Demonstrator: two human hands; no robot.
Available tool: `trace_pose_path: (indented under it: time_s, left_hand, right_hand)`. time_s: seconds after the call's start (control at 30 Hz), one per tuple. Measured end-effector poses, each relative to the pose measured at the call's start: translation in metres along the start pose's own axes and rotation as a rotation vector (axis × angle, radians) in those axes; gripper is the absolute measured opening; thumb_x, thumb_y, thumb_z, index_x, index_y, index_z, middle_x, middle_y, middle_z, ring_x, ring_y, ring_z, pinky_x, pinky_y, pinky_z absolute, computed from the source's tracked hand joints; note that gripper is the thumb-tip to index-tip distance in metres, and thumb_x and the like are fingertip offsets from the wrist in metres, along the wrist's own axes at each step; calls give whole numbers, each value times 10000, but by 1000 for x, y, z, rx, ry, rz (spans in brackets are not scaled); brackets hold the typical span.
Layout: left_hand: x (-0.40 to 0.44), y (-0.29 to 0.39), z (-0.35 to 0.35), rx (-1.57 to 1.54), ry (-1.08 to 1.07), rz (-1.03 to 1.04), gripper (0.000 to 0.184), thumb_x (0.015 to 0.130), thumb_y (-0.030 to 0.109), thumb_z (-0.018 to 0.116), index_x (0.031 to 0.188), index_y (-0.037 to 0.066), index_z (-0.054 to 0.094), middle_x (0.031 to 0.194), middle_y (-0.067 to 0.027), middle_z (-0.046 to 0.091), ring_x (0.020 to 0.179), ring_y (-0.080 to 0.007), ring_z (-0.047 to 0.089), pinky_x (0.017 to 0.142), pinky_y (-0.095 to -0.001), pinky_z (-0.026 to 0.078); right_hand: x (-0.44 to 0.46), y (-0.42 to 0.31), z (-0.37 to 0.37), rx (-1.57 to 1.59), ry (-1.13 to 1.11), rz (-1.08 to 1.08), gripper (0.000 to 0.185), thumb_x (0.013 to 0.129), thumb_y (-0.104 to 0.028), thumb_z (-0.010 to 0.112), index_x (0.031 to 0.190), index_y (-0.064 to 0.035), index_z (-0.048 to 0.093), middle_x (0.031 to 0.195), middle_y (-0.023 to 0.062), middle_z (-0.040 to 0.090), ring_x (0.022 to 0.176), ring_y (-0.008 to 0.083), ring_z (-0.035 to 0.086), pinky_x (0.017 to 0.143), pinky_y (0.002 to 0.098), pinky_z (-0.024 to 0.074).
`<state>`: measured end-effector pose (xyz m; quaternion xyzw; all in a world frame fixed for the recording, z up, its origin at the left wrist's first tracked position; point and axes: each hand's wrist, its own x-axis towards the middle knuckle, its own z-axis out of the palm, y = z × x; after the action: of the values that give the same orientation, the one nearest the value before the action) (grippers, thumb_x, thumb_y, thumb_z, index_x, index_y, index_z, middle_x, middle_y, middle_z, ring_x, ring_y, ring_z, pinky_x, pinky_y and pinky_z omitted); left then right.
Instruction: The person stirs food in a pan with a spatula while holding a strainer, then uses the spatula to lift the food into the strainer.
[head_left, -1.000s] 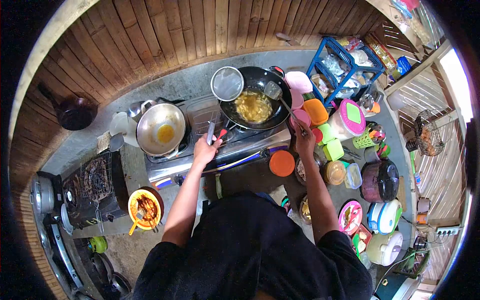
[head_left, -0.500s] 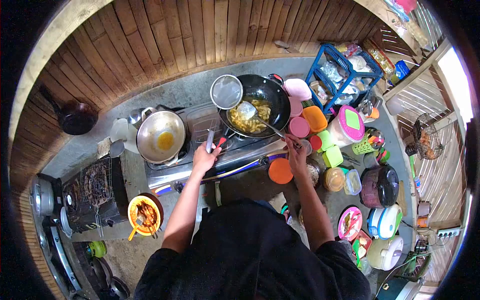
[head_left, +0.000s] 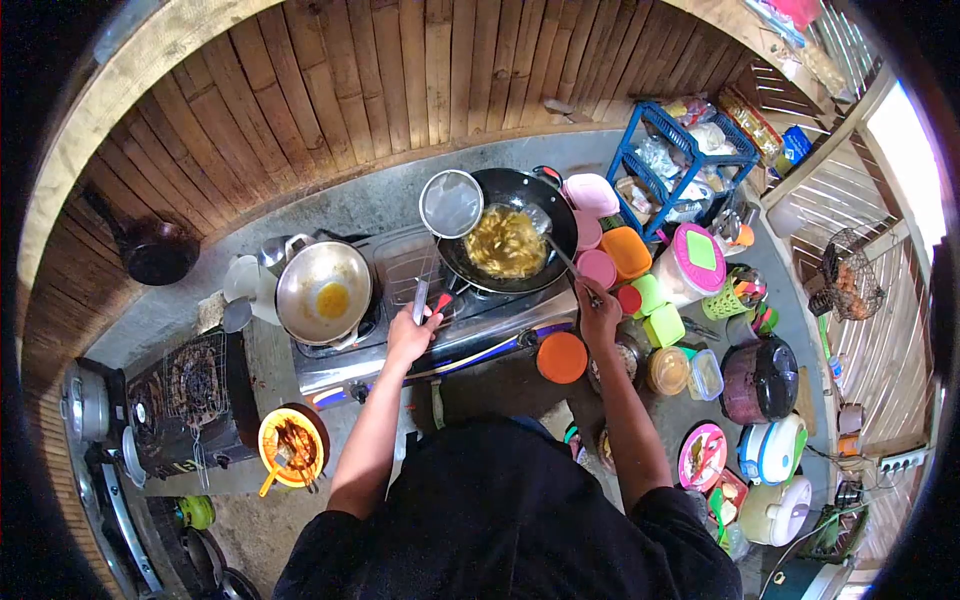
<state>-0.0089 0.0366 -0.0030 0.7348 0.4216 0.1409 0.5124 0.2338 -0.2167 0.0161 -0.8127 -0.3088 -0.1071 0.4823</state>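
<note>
My left hand (head_left: 413,338) is closed round the handle of a round mesh strainer (head_left: 451,205), which hangs over the left rim of a black wok (head_left: 490,283). Right beside those fingers is the wok's red and black handle (head_left: 440,304); whether they grip it too I cannot tell. Pale pieces of food (head_left: 508,245) lie in bubbling oil inside the wok. In my right hand (head_left: 598,312) is the handle of a metal spatula (head_left: 558,250), its head at the right side of the food and partly under the oil.
Left of the wok, a light metal pan (head_left: 293,285) with some yellow oil sits on the stove (head_left: 330,372). Plastic containers (head_left: 627,253) crowd the right side, below a blue rack (head_left: 650,170). An orange bowl (head_left: 312,420) of red sauce stands at the lower left.
The spatula's head has moved from the food's upper left to the wok's right side. The food has spread and the oil looks foamier. The strainer stays nearly in place.
</note>
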Motion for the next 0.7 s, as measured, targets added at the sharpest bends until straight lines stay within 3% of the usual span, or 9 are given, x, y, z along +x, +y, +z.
trace_pose_path:
  time_s: [0.03, 0.1, 0.17, 0.3, 0.33, 0.37, 0.53, 0.63, 0.7]
  left_hand:
    - [-1, 0, 0, -8, 4, 0, 256, 837, 234, 769, 920, 81, 581, 722, -76, 697, 587, -164, 676, 563, -335, 501]
    - [-1, 1, 2, -15, 4, 2, 258, 837, 237, 768, 925, 79, 585, 723, -77, 698, 588, -164, 677, 567, -336, 502]
    - [-1, 1, 0, 11, -11, 5, 249, 853, 205, 761, 922, 90, 550, 695, -35, 644, 548, -126, 632, 463, -297, 460]
    - [-1, -1, 1, -9, -1, 33, 248, 851, 206, 764, 928, 94, 557, 684, -31, 638, 547, -124, 631, 442, -294, 450]
    - [-2, 2, 0, 3, 1, 8, 253, 846, 225, 765, 926, 84, 571, 699, -55, 664, 566, -146, 652, 508, -317, 476]
    - [-3, 5, -1, 14, 1, -19, 261, 840, 243, 767, 925, 74, 586, 714, -78, 691, 585, -168, 674, 573, -339, 503]
    - [-2, 5, -1, 15, -10, -11, 264, 843, 247, 764, 930, 78, 583, 708, -77, 685, 577, -170, 670, 570, -347, 501]
    - [-3, 7, -2, 37, -4, -6, 273, 842, 257, 766, 931, 74, 584, 718, -83, 692, 583, -173, 676, 572, -345, 504]
    - [-5, 8, -1, 34, -3, -7, 274, 841, 258, 767, 931, 74, 585, 719, -84, 694, 587, -175, 679, 573, -346, 506]
  right_hand:
    - [-2, 3, 3, -1, -1, 0, 188, 951, -126, 643, 1090, -10, 694, 909, 39, 719, 685, 117, 625, 645, 263, 495]
    - [-5, 3, 8, 427, -102, 357, 201, 969, -181, 631, 1094, -38, 697, 930, 31, 720, 635, 73, 583, 556, 210, 445]
    - [-9, -4, 7, 519, -132, 400, 226, 968, -193, 637, 1124, -35, 679, 939, 32, 716, 656, 72, 557, 572, 222, 444]
    - [-13, -17, 4, 606, -192, 449, 246, 968, -192, 639, 1156, -35, 660, 943, 39, 709, 670, 72, 521, 576, 228, 417]
    - [-12, -18, 2, 607, -194, 451, 246, 968, -192, 639, 1156, -35, 660, 943, 39, 709, 670, 72, 521, 576, 228, 417]
    - [-11, -18, -2, 560, -217, 431, 238, 969, -185, 637, 1152, -35, 663, 946, 39, 709, 688, 76, 534, 598, 225, 425]
    - [-6, -12, -5, 363, -148, 269, 212, 958, -149, 643, 1135, -35, 673, 940, 76, 720, 732, 108, 594, 663, 246, 463]
    - [-4, -5, -12, 72, -54, 42, 206, 928, -94, 659, 1109, 0, 689, 999, 119, 724, 902, 182, 676, 831, 293, 506]
    - [-3, 3, -15, 16, -41, -27, 192, 925, -91, 660, 1093, -4, 695, 991, 126, 722, 899, 189, 679, 814, 291, 507]
